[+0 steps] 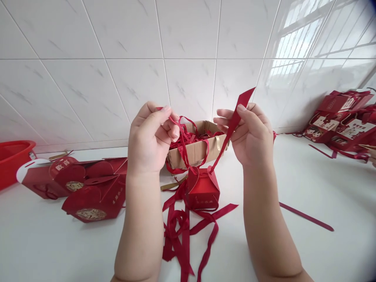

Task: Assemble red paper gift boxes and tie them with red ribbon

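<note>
Left, folded boxes sit near the red basin. The left hand pinches a ribbon between thumb and fingers. The small box stands upright between the forearms, in front of the carton, ribbon rising from its top; perhaps one length, though the threading is hard to make out. It looks light, its card stiff but easily creased: best held by the side walls. The right hand pinches the other end, soft and probably slippery satin, best gripped flat.
</note>
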`<state>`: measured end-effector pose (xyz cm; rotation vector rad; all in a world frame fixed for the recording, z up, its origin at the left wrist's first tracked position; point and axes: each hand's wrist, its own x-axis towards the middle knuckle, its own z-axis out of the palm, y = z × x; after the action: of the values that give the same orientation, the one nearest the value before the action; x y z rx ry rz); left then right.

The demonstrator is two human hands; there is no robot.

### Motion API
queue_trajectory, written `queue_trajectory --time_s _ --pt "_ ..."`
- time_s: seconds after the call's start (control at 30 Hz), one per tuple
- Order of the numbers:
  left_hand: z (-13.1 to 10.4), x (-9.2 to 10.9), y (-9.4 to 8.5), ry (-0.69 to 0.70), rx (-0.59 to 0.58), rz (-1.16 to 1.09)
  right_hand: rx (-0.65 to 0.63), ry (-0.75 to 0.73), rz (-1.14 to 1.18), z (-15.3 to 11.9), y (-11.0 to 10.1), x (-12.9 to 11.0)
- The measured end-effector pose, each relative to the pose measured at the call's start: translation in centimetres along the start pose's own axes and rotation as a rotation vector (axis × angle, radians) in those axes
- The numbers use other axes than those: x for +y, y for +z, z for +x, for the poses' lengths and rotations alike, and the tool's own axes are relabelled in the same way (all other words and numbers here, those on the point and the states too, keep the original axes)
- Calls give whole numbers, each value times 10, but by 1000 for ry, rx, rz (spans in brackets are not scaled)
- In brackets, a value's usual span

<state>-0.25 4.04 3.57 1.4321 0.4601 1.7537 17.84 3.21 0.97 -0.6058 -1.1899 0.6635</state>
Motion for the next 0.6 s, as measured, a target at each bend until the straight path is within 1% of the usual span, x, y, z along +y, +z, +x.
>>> queue_trajectory --time_s 0.17,0.27,0.33,0.4,0.5,0.6 --pt "3 -13 0 49 -60 -23 -20 -15 105 2 1 2" --pt "3 -19 2 88 -71 1 1 -54 100 2 2 4" --pt "3 -21 4 120 -45 38 42 -104 79 1 3 4" --pt "2 -24 4 150 -8 96 55 -132 69 1 3 4" --pt "3 -27 4 191 48 179 45 -121 53 2 3 4" --pt "4 -30 3 227 97 206 43 -129 29 2 4 4"
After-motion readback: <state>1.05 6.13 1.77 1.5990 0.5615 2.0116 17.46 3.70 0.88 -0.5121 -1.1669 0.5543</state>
